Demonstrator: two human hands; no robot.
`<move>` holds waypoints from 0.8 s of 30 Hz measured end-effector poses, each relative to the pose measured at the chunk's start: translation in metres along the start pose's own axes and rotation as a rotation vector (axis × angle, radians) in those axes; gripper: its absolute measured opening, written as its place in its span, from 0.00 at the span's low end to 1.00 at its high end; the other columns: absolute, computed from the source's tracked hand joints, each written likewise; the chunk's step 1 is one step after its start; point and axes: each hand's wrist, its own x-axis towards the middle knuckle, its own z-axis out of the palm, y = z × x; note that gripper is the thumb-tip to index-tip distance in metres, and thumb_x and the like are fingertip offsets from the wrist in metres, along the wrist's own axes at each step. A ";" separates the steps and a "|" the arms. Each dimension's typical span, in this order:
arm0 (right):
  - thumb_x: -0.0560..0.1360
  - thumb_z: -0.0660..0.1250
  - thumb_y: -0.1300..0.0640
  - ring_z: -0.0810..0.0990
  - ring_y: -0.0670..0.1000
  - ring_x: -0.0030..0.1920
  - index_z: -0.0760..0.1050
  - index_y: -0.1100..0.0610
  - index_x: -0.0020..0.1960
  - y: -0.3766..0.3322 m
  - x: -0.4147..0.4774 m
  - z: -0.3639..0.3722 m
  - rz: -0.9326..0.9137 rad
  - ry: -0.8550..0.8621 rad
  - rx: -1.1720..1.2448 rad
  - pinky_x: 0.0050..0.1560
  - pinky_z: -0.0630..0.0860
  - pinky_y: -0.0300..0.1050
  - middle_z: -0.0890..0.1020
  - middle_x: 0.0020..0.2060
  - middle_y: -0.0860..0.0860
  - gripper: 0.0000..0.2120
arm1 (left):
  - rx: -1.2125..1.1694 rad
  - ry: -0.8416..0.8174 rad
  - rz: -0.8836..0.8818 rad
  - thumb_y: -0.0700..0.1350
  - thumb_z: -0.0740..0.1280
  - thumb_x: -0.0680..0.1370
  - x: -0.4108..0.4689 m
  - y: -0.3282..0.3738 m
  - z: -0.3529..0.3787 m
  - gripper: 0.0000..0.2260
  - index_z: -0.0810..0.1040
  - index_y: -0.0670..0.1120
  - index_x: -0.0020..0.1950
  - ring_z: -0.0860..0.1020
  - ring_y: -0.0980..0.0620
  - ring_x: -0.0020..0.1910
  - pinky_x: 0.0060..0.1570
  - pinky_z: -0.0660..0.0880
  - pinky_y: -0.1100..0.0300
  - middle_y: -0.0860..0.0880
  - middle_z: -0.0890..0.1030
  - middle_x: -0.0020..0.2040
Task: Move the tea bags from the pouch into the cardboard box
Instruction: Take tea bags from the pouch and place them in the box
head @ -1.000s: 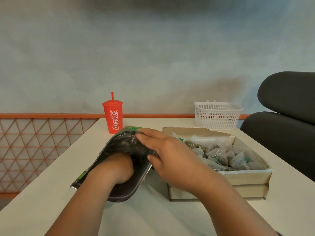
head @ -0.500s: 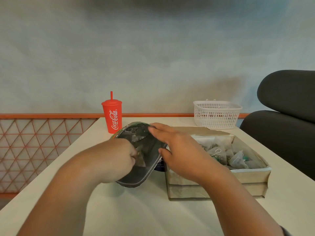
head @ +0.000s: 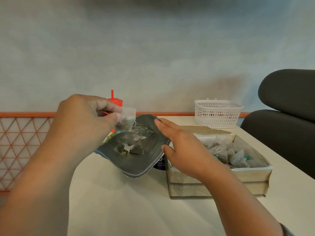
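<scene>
Both arms are bare from the hands back along the forearms. The left hand (head: pixel 81 120) and the right hand (head: pixel 185 150) wear nothing. The nails that show on the right hand's fingers are short. At the frame's lower right corner, a sliver of grey sleeve (head: pixel 287 230) covers the right arm, its fabric blurred.

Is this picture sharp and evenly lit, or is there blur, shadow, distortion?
Head view: the light is soft and even, without glare; a faint shadow falls on the wall beside the chair; the top edge darkens; the left hand pinching a tea bag looks soft, the cardboard box sharper; the wide lens splays the table edges.
</scene>
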 end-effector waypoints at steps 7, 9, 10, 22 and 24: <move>0.78 0.59 0.60 0.61 0.48 0.71 0.50 0.45 0.75 -0.010 -0.001 0.018 -0.051 -0.078 -0.093 0.69 0.62 0.44 0.51 0.75 0.39 0.31 | 0.088 0.042 -0.006 0.41 0.70 0.72 -0.002 0.005 0.006 0.12 0.77 0.56 0.32 0.73 0.59 0.31 0.31 0.64 0.65 0.56 0.79 0.35; 0.78 0.59 0.60 0.64 0.49 0.70 0.52 0.45 0.75 -0.012 -0.001 0.023 -0.074 -0.124 -0.125 0.68 0.65 0.46 0.52 0.75 0.41 0.30 | 0.104 0.040 0.004 0.40 0.69 0.73 -0.002 0.004 0.008 0.12 0.77 0.55 0.33 0.70 0.59 0.24 0.27 0.63 0.65 0.56 0.78 0.33; 0.78 0.59 0.60 0.65 0.50 0.70 0.54 0.46 0.75 -0.012 -0.002 0.025 -0.078 -0.146 -0.136 0.68 0.66 0.47 0.53 0.75 0.41 0.29 | 0.111 0.035 0.013 0.39 0.68 0.73 -0.002 0.004 0.008 0.13 0.77 0.55 0.33 0.68 0.59 0.21 0.24 0.62 0.64 0.55 0.77 0.31; 0.76 0.64 0.56 0.79 0.47 0.50 0.73 0.49 0.59 -0.007 0.000 -0.003 0.081 0.142 0.566 0.53 0.76 0.43 0.80 0.50 0.46 0.12 | -0.025 -0.179 0.067 0.36 0.67 0.74 -0.009 0.002 0.032 0.14 0.75 0.51 0.31 0.63 0.58 0.16 0.19 0.59 0.71 0.55 0.70 0.19; 0.77 0.62 0.57 0.80 0.45 0.46 0.73 0.48 0.59 -0.006 -0.001 -0.012 0.100 0.168 0.717 0.50 0.76 0.40 0.80 0.46 0.48 0.11 | -0.061 -0.225 0.070 0.37 0.67 0.74 -0.012 0.004 0.037 0.13 0.76 0.52 0.33 0.63 0.59 0.15 0.18 0.58 0.72 0.54 0.71 0.21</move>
